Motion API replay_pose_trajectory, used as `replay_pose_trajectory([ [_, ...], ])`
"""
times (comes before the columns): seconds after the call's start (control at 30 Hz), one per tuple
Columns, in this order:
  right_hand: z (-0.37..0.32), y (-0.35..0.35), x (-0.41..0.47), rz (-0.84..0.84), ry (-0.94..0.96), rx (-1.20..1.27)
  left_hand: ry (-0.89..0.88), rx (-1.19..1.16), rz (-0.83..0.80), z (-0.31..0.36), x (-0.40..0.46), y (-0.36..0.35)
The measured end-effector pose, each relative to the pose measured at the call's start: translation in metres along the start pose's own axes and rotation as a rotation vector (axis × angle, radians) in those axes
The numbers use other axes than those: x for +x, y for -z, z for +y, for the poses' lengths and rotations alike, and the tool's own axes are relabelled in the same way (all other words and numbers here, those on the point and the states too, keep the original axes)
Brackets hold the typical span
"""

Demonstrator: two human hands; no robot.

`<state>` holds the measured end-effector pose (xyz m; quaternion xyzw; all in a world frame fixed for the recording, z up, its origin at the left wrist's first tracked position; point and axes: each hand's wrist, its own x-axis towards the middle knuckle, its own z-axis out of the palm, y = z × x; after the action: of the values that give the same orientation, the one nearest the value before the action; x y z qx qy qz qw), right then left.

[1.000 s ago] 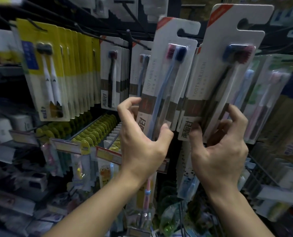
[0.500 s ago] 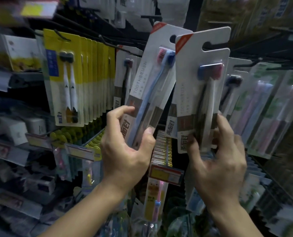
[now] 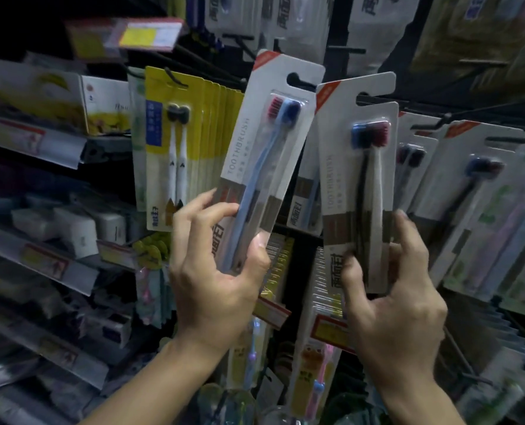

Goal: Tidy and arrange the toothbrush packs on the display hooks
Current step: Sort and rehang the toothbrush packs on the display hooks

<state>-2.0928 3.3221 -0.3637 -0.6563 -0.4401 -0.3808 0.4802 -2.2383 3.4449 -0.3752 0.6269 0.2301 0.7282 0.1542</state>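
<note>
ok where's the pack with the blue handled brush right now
Centre of the head view, tilted, gripped at its lower end by the left hand: the blue-handled toothbrush pack, between the yellow packs and the right hand's pack.

Two white toothbrush packs: left pack [image 3: 273,142] tilted, right pack [image 3: 359,179] nearly upright.

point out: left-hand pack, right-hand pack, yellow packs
left-hand pack [image 3: 256,154]: head view, white card beside the blue brush.
right-hand pack [image 3: 337,167]: head view, white card left of the brushes.
yellow packs [image 3: 160,87]: head view, front pack's yellow top.
</note>
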Motion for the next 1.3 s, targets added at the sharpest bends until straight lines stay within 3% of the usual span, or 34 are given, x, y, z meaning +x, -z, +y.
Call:
replay_pose_trajectory([
  [0.43,-0.017,-0.009,0.004,0.038,0.048,0.018,0.086,0.098,0.075,-0.015,0.007,0.007],
  [0.8,-0.019,-0.010,0.005,-0.072,-0.107,-0.066,0.086,0.095,0.068,-0.015,0.006,0.006],
  [1.3,-0.021,-0.011,0.002,-0.094,-0.132,-0.045,0.116,0.066,0.060,-0.005,0.009,-0.002],
])
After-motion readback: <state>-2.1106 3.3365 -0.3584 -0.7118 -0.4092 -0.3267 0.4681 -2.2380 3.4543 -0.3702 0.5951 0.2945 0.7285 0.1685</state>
